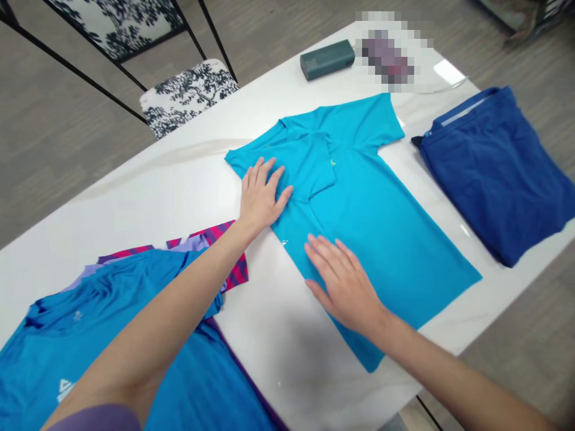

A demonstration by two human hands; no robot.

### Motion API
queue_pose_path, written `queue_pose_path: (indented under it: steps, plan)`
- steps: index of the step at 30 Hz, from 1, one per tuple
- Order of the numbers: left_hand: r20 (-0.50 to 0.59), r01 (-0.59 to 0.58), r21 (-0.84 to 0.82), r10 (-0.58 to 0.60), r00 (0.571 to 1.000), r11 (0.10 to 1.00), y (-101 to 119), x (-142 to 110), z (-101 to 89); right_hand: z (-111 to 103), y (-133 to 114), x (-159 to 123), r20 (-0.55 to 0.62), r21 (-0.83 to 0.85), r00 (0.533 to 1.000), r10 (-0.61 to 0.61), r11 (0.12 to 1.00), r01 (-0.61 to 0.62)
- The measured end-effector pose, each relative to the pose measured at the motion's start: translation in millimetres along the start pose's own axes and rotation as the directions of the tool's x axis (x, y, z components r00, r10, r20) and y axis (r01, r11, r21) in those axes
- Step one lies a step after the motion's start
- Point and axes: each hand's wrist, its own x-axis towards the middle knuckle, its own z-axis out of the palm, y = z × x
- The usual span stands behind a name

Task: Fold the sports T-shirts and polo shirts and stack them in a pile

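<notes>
A turquoise T-shirt (381,221) lies spread on the white table (157,197), one sleeve folded in over its chest. My left hand (261,194) rests flat on the folded sleeve near the collar, fingers apart. My right hand (344,281) lies flat on the shirt's near edge, lower down, fingers stretched out. Neither hand holds anything.
A pile of shirts, blue (90,335) on top with purple and pink striped ones (224,251) beneath, lies at the near left. A folded dark blue garment (494,173) sits at the right. A dark green box (327,58) is at the far edge. A patterned chair (186,93) stands beyond.
</notes>
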Motion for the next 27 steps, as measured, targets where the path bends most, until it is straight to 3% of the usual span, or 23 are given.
queue_pose_path:
  steps: [4, 7, 12, 16, 18, 20, 22, 25, 27]
  plan:
    - [0.045, 0.003, -0.048, -0.001, 0.999, 0.999, 11, 11, 21.3, 48, -27, -108, 0.057, 0.017, 0.99, 0.126, 0.992, -0.127]
    - [0.047, 0.002, -0.037, 0.0, 0.999, 0.999, 10, 18, 22.0, 63, -27, -152, 0.014, 0.025, 0.973, 0.231, 0.973, -0.231]
    - [0.092, 0.005, 0.084, -0.013, 0.996, 0.996, 33, 24, 14.1, 54, -20, -171, -0.024, 0.032, 0.963, 0.268, 0.963, -0.267]
    - [0.126, -0.023, 0.106, 0.01, 0.992, 0.994, 74, 24, 25.1, 41, -20, -175, -0.05, 0.043, 0.963, 0.266, 0.964, -0.264]
    - [0.142, -0.011, 0.113, -0.005, 0.99, 0.993, 97, 23, 33.0, 24, -11, -183, -0.059, 0.082, 0.972, 0.226, 0.972, -0.221]
    - [0.106, 0.053, 0.135, -0.068, 0.992, 0.989, 120, 28, 37.9, -3, 17, -194, -0.099, 0.137, 0.972, 0.211, 0.971, -0.197]
    - [0.058, 0.11, 0.148, -0.119, 0.991, 0.983, 143, 48, 39.4, -40, 64, -205, -0.157, 0.209, 0.933, 0.324, 0.934, -0.289]
    - [0.069, 0.106, 0.088, -0.112, 0.991, 0.99, 185, 111, 43.4, -97, 155, -216, -0.238, 0.33, 0.796, 0.557, 0.817, -0.473]
    - [0.094, 0.124, 0.007, -0.125, 0.988, 0.992, 216, 168, 53.6, -125, 210, -219, -0.301, 0.363, 0.734, 0.609, 0.785, -0.503]
